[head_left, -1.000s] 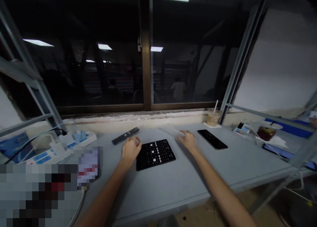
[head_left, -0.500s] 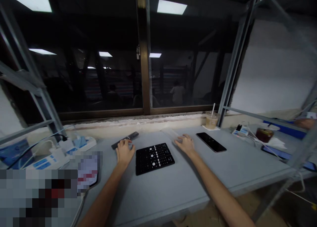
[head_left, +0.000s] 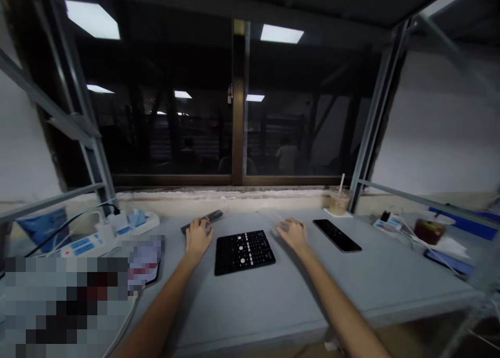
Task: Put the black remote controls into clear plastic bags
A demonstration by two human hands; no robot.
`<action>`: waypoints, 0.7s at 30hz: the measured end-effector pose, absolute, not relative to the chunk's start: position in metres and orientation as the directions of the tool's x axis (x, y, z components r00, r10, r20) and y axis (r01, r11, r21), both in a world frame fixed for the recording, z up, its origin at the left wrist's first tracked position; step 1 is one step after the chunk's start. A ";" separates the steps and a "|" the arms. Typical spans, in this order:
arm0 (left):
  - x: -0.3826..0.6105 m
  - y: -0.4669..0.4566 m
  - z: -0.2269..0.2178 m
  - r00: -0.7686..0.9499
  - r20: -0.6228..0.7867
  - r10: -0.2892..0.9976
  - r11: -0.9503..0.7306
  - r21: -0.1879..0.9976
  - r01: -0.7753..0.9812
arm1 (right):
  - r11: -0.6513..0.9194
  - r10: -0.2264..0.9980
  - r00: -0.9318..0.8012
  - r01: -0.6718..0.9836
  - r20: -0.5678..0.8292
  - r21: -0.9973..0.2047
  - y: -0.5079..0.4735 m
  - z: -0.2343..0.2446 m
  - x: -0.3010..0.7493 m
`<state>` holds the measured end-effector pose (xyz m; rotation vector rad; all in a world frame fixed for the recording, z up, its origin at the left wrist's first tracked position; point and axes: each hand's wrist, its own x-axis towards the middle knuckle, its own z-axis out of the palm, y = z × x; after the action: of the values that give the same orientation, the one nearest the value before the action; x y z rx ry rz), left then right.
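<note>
My left hand (head_left: 199, 238) lies at the left of the work area, fingers bent over the middle of a dark grey remote control (head_left: 214, 215) that rests slantwise on the table. Beside it, several black remote controls (head_left: 246, 252) with white round buttons lie close together in a block. To the right of that block is my right hand (head_left: 294, 234), its fingers loosely bent and apart. A clear thin plastic piece (head_left: 269, 219), hard to make out, lies at its fingertips. Whether the fingers press on it does not show.
A black phone (head_left: 336, 235) lies right of my right hand; behind it stands a drink cup (head_left: 338, 200) with a straw. Power strips (head_left: 88, 244) with cables run along the left. A dark drink (head_left: 428, 232) stands far right. Metal posts frame the grey table (head_left: 234, 316).
The camera view has shifted, so the scene sits slightly lower and to the right. My right fingers look more bent. The left hand stays over the grey remote control.
</note>
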<state>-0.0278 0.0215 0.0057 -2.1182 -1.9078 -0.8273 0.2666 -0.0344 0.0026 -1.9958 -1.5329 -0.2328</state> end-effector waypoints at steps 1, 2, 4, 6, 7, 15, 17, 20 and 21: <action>-0.031 0.025 0.003 0.033 0.507 0.862 -0.165 0.218 0.962 | -0.145 0.832 0.300 0.930 0.466 -0.339 -0.034 0.002 0.266; -0.033 0.029 0.000 0.036 0.505 0.862 -0.162 0.206 0.965 | -0.138 0.851 0.282 0.934 0.442 -0.330 -0.033 0.001 0.265; -0.038 0.037 -0.006 0.048 0.509 0.859 -0.158 0.176 0.972 | -0.115 0.892 0.239 0.941 0.383 -0.319 -0.031 0.000 0.265; -0.042 0.046 -0.013 0.055 0.476 0.878 -0.142 0.148 0.979 | -0.101 0.918 0.213 0.941 0.334 -0.323 -0.030 0.001 0.265; -0.043 0.050 -0.016 0.051 0.455 0.889 -0.127 0.139 0.982 | -0.102 0.924 0.211 0.940 0.318 -0.326 -0.030 0.001 0.265; -0.047 0.059 -0.018 0.017 0.373 0.928 -0.058 0.098 0.994 | -0.106 0.922 0.219 0.936 0.320 -0.334 -0.028 0.002 0.264; -0.045 0.054 -0.013 0.040 0.369 0.929 -0.072 0.074 0.995 | -0.095 0.896 0.237 0.928 0.376 -0.359 -0.028 0.005 0.263; -0.042 0.046 -0.005 0.049 0.366 0.929 -0.086 0.086 0.993 | -0.062 0.838 0.274 0.907 0.472 -0.417 -0.027 0.010 0.263; -0.040 0.043 -0.002 0.053 0.366 0.929 -0.095 0.098 0.991 | -0.042 0.822 0.276 0.901 0.497 -0.431 -0.026 0.011 0.263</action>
<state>-0.0403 0.0434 -0.0025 -2.1414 -1.9818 -0.5071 0.2632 -0.0260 0.0114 -1.8662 -1.5540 -0.1475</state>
